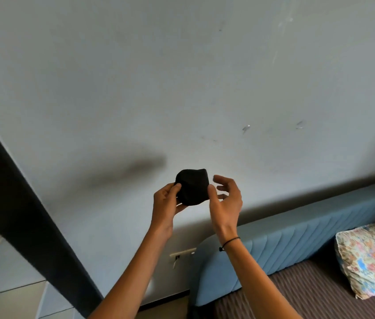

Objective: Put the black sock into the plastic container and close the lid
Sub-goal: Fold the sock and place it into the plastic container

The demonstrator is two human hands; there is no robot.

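pale scuffed wall (182,77), blue padded headboard (297,245), floral pillow (370,256) on bed, black sock (192,187) balled — left hand (167,201) pinching it, right hand (226,199) spread beside, thumb seemingly touching

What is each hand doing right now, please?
Left hand: closed on the sock, held up in the air.
Right hand: open, fingers spread, thumb touching the sock.

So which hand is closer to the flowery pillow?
Right. The right hand is on the black sock's pillow side; the left hand holds its far side.
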